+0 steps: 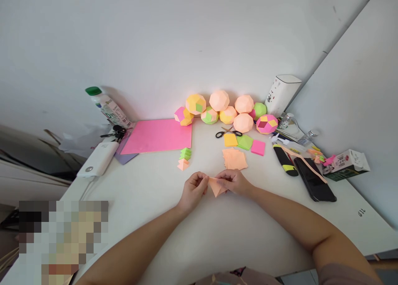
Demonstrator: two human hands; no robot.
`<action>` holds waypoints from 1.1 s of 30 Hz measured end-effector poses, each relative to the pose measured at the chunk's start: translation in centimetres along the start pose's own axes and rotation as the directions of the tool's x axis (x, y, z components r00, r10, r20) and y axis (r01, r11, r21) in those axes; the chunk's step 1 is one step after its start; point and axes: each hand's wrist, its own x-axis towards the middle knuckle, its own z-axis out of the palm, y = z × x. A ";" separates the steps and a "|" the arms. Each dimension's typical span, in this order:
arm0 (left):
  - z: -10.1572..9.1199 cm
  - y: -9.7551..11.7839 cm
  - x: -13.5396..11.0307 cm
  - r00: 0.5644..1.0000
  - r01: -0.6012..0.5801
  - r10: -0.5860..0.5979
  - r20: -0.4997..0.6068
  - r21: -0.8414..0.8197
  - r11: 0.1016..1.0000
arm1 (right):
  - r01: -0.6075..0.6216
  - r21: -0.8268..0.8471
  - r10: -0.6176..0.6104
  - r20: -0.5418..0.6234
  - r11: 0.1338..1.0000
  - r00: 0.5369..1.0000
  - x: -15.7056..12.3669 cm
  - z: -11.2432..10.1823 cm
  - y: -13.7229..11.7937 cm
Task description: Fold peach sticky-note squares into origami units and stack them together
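Between my two hands is a peach sheet of paper point(215, 188), folded to a point that faces down toward me. My left hand point(195, 190) pinches its left corner between thumb and fingers. On the other side my right hand point(234, 183) grips the paper, thumb on top and fingers behind. Just beyond my right hand lies a stack of peach paper squares point(234, 159). Further left stands a short row of folded green and peach paper pieces point(184, 159). Yellow point(230, 140), green point(245, 142) and pink paper squares point(258, 147) lie behind the peach stack.
Several faceted paper balls point(219, 100) are piled against the wall, with scissors point(229, 132) before them. A pink board point(158, 135) and white power bank point(98, 159) are at left. A phone point(314, 179), cutter point(285, 159) and milk carton point(346, 164) are at right.
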 end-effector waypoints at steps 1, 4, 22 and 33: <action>0.0 0.0 0.0 1.000 -0.009 0.010 0.003 -0.011 1.000 | -0.001 0.004 0.001 0.000 1.000 1.000 0.0 0.0 0.0; 0.0 0.0 0.0 0.998 -0.026 0.024 0.054 0.034 0.999 | 0.000 0.017 0.000 0.015 1.000 1.000 0.1 0.0 0.3; 0.0 0.0 -0.3 0.999 -0.031 0.031 -0.043 0.005 1.000 | -0.022 -0.010 0.023 0.025 1.000 0.999 0.2 -0.2 0.3; 0.1 -0.4 -0.2 0.995 -0.073 0.055 0.083 0.235 0.969 | 0.010 -0.074 -0.006 0.055 0.997 0.998 0.1 -0.1 0.4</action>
